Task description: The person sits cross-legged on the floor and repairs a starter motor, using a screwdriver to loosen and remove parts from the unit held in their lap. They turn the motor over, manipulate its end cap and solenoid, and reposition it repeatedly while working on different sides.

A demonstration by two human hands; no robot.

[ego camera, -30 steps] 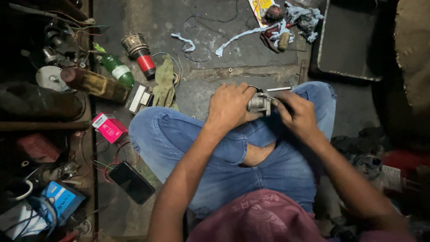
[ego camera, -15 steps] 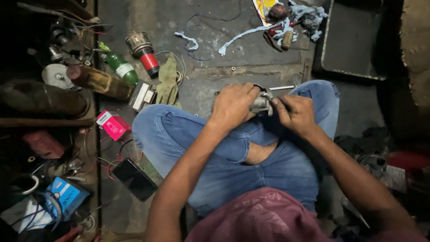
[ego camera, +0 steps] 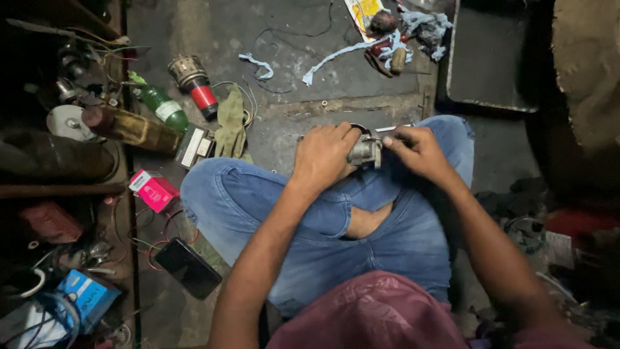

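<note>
Head view, looking down on a person seated cross-legged in worn blue jeans [ego camera: 245, 207], torn at the inner thigh, and a maroon shirt [ego camera: 374, 317]. Both hands meet above the lap on a small metal part [ego camera: 365, 150], grey and dull, roughly cylindrical, with a dark ring at its top edge. Left hand [ego camera: 325, 155] wraps the part from its side, fingers curled closed around it. Right hand [ego camera: 420, 150] pinches the opposite end with thumb and bent fingertips; a thin pale rod [ego camera: 394, 128] projects just beyond it, and whether the fingers grip the rod cannot be told.

Floor [ego camera: 290, 71] is rough grey concrete, stained and dusty, with a raised step edge across it. On it lie a green bottle [ego camera: 161, 106], a red-bodied cylinder with a ribbed metal cap [ego camera: 195, 83], an olive cloth [ego camera: 231, 126], a pink box [ego camera: 154, 190], a dark phone [ego camera: 187, 267] beside red wire, and pale rag strips [ego camera: 336, 57]. A dark rectangular tray [ego camera: 491, 58] sits beyond the right knee. Dim shelving on the left holds a brown bottle [ego camera: 129, 128], a blue box [ego camera: 87, 296] and tangled metal scraps.
</note>
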